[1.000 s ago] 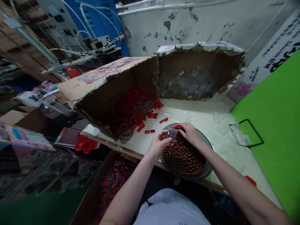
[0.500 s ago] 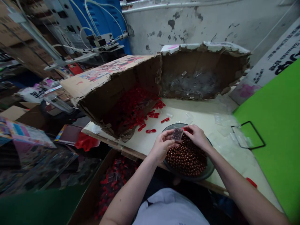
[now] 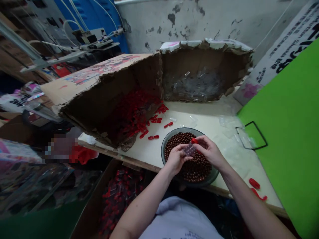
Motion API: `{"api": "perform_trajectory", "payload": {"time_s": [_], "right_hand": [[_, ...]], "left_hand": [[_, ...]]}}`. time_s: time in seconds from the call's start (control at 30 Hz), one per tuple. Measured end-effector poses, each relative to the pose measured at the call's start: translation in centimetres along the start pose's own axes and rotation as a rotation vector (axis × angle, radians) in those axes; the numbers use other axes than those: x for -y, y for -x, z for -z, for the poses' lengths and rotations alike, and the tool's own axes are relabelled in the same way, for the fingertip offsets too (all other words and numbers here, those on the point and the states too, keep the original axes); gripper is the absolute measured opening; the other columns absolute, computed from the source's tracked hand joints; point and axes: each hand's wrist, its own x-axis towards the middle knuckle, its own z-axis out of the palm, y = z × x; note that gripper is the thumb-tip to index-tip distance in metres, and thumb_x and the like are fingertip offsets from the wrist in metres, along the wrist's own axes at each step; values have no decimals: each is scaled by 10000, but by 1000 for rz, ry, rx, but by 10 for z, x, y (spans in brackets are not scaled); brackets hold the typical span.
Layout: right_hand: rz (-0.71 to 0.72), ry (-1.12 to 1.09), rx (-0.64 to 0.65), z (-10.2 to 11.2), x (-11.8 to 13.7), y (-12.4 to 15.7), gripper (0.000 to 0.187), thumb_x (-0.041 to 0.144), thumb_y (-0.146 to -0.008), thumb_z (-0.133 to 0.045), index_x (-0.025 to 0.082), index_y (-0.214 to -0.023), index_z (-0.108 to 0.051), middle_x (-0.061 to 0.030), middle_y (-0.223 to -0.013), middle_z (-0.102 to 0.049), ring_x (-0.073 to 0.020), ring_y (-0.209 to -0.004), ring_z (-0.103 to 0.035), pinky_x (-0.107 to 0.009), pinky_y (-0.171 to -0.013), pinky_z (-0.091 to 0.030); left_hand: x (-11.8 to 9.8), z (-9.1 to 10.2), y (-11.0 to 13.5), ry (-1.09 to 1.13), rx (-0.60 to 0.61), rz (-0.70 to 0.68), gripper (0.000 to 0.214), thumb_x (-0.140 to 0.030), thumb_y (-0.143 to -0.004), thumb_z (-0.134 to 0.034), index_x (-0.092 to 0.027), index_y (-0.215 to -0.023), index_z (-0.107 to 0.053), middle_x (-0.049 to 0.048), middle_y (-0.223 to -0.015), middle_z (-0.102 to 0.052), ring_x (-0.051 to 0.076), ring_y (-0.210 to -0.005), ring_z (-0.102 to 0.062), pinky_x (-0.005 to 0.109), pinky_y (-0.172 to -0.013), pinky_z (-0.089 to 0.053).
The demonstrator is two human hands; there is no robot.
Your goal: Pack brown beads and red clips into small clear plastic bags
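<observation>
While the left hand [image 3: 174,161] pinches a clear case [image 3: 188,150], the right hand [image 3: 211,153] holds red plastic [image 3: 194,141] — less hidden now.

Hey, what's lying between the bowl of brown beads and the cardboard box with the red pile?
In the head view, several loose red pieces lie on the pale tabletop between the bowl and the cardboard box.

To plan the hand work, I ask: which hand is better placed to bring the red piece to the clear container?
Probably the right hand: it holds the red piece close to the clear container, which the left hand holds above the bowl.
</observation>
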Motion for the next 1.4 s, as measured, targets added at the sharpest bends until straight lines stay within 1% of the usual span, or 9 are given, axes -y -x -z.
{"api": "perform_trajectory", "payload": {"time_s": [0.1,0.2,0.37,0.53,0.73,0.9,1.1,1.23,1.4], "right_hand": [[-4,21,-7,0,-6,0,308,447,-782,-681,220,-960,-572,-36,-930,-675,-191,-857,-647,-345,-816,-524],[-7,0,-14,1,1,-1,303,438,-777,-692,219,-956,-584,-24,-901,-670,-180,-817,-639,-327,-780,-527],[-7,-93,-103,6,18,-2,297,439,-762,-709,235,-952,-605,-16,-910,-679,-165,-776,-635,-306,-741,-539],[-6,-153,-222,14,16,0,286,416,-740,-743,233,-936,-642,-14,-916,-687,-139,-723,-615,-284,-691,-543],[78,-134,-278,18,38,10,248,398,-790,-700,250,-983,-654,-40,-1006,-708,-185,-859,-668,-355,-819,-554],[146,9,-218,11,58,15,228,380,-819,-667,232,-990,-691,-53,-1026,-721,-218,-960,-661,-394,-913,-515],[155,74,-176,1,56,17,203,355,-829,-659,237,-983,-719,-44,-1011,-732,-219,-947,-667,-388,-899,-521],[183,154,-222,-5,53,20,208,351,-838,-650,252,-1002,-732,-38,-1039,-737,-226,-963,-675,-401,-918,-522],[357,389,-285,-8,54,27,234,297,-882,-599,295,-1080,-723,-23,-1104,-726,-222,-985,-677,-407,-950,-515]], "left_hand": [[7,0,-5,17,9,37,414,5,-525,-504,-122,-897,-634,65,-841,-703,156,-697,-677,261,-663,-522],[3,-2,-4,29,98,52,477,16,-495,-497,-127,-927,-638,70,-909,-711,172,-789,-686,299,-772,-521],[-17,-10,7,35,241,32,351,-103,-666,-639,-119,-1016,-640,102,-997,-708,192,-889,-689,301,-850,-497],[-34,-24,16,27,160,-103,448,-139,-667,-735,-129,-1094,-600,103,-1029,-712,220,-938,-695,293,-828,-503],[-40,-39,27,21,135,-131,508,-129,-625,-769,-133,-1100,-589,101,-1043,-710,236,-923,-703,329,-849,-494],[-35,-37,32,16,150,-138,511,-142,-618,-767,-139,-1106,-617,93,-1042,-705,232,-910,-698,356,-869,-495],[-28,-33,32,-91,120,-198,423,-286,-687,-772,-142,-1072,-671,97,-1042,-701,222,-915,-681,345,-825,-521],[-26,-31,32,-144,87,-248,421,-300,-704,-759,-157,-1093,-683,92,-1068,-699,213,-941,-663,315,-791,-536],[-29,-34,36,-172,94,-252,398,-291,-746,-722,-170,-1123,-687,85,-1052,-709,187,-887,-672,281,-752,-538]]}}
